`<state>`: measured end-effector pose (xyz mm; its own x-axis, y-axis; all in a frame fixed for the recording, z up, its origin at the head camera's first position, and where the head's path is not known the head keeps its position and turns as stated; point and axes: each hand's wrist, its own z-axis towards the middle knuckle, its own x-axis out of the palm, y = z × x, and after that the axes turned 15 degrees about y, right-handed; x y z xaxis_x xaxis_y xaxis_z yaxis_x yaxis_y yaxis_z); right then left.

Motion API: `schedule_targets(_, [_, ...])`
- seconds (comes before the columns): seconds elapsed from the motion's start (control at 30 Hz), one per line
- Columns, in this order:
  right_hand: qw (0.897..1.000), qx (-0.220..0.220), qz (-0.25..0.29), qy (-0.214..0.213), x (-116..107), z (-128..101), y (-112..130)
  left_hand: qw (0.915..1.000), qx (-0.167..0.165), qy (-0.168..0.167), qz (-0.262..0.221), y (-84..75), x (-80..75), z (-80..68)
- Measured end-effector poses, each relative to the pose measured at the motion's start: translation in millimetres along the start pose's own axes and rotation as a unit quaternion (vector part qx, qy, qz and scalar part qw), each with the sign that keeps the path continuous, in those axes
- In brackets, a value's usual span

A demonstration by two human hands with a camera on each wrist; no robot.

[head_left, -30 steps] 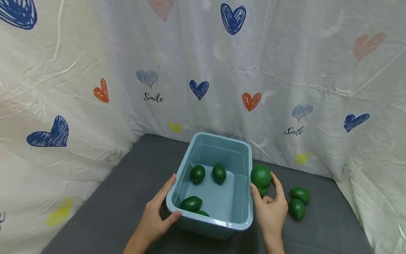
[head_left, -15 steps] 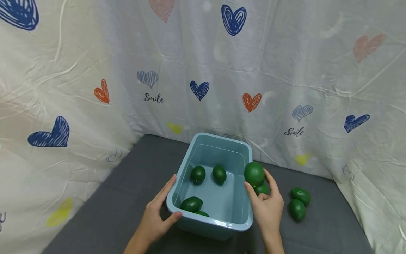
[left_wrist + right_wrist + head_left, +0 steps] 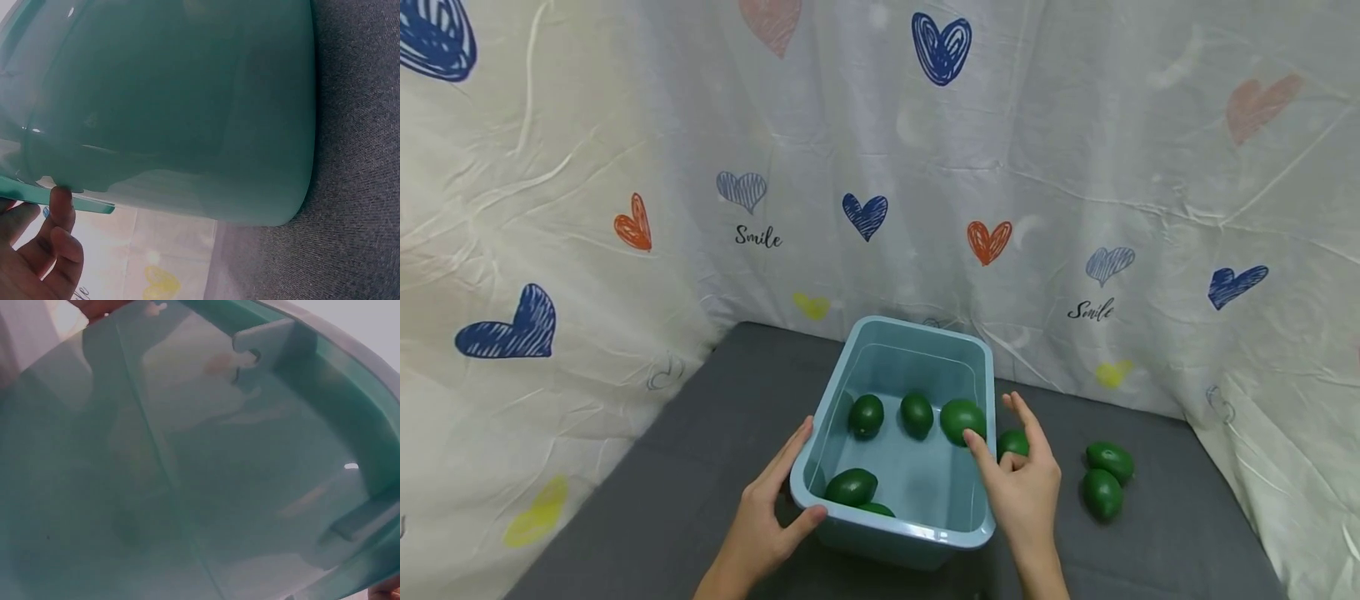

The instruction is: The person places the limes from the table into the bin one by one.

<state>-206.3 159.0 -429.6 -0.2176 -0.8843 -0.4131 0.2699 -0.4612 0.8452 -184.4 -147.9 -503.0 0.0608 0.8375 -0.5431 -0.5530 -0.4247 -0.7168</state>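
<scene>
Bin [image 3: 917, 358], long axis running toward curtain [image 3: 880, 108], left hand [image 3: 766, 510] holding rim [image 3: 910, 527]

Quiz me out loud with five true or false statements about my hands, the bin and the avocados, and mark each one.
1. The left hand touches the light-blue plastic bin. True.
2. The right hand grips an avocado. False: its thumb and index finger stand apart, holding nothing.
3. Five avocados show inside the bin. True.
4. No avocado is outside the bin. False: three avocados are to its right.
5. The curtain has hearts on it. True.
</scene>
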Motion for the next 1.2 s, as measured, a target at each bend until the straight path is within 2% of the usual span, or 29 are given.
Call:
schedule_targets(0.33, [1.0, -0.01, 0.008, -0.006, -6, 0, -3, 0.9999, -0.001, -0.003, -0.01, -1.4, 1.0, 0.0])
schedule_targets(0.73, [1.0, 0.002, -0.003, -0.031, -22, 2, -15, 0.9999, 0.002, -0.004, -0.01, 0.1, 1.9, -0.1])
schedule_targets(1.1, [0.996, 0.079, 0.021, -0.04, -37, 3, -46, 0.9999, 0.002, 0.0, -0.012, -0.4, 1.9, 0.6])
schedule_targets(1.2, [0.994, 0.099, 0.012, -0.038, -39, 4, -55, 0.9999, 0.005, 0.0, -0.014, -1.1, 1.5, 1.2])
